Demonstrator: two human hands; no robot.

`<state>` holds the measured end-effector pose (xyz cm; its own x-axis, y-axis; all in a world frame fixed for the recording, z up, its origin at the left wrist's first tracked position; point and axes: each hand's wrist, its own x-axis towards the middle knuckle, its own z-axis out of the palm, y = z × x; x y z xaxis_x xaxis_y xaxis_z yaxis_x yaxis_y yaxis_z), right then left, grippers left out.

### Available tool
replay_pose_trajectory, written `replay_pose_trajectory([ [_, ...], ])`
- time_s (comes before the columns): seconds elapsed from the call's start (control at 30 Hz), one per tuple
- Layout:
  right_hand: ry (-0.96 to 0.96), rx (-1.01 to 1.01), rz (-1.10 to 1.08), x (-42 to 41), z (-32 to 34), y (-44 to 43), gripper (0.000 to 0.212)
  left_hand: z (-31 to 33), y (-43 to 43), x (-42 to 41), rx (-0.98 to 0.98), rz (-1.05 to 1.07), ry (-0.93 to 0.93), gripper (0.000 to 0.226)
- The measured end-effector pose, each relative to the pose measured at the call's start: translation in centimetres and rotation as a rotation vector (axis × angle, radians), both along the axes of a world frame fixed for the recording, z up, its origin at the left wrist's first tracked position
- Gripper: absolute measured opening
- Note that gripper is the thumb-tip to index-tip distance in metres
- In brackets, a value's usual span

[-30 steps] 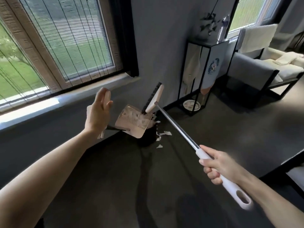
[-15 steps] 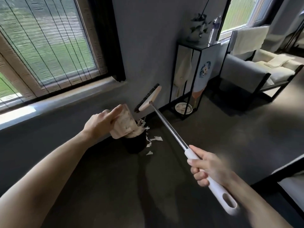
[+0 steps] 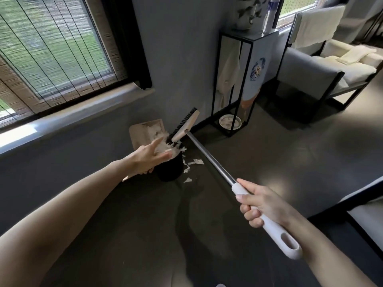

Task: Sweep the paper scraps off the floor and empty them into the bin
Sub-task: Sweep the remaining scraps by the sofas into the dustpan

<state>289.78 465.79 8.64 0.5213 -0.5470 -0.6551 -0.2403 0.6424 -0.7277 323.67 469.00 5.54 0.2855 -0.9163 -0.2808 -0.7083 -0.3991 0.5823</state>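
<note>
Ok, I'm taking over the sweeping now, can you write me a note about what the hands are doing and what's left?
Left hand: holds the beige plastic dustpan tipped over the round black bin; two fingers straight, the rest seem curled at its handle.
Right hand: grips the white-handled metal broom, bristles at the pan's pile.
Done: scraps gathered, tipping under way.
Left: white paper scraps lie on the dark floor beside the bin; sweep and empty them.

Bare forearms run back from the left grip [image 3: 149, 160] and right grip [image 3: 263, 206]; nails are trimmed short.
</note>
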Motion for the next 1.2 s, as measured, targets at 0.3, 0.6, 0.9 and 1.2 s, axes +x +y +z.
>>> replay_pose_trajectory([
  [0.3,-0.020,0.005,-0.045,-0.2,-1.0,0.9,0.066,-1.7,-0.6,-2.9,0.216,-0.244,-0.485,0.083],
  [0.6,-0.048,0.033,-0.104,-1.0,-1.8,1.7,0.064,-4.0,0.2,-4.6,0.161,-0.609,-0.880,0.092],
  [0.9,-0.049,0.049,-0.112,-1.6,-2.9,2.6,0.065,-4.9,1.9,-5.0,0.148,-0.742,-0.957,0.094],
  [1.2,-0.069,0.059,-0.102,-1.1,-3.7,3.3,0.066,-3.5,2.6,-3.9,0.137,-0.725,-1.015,0.095],
])
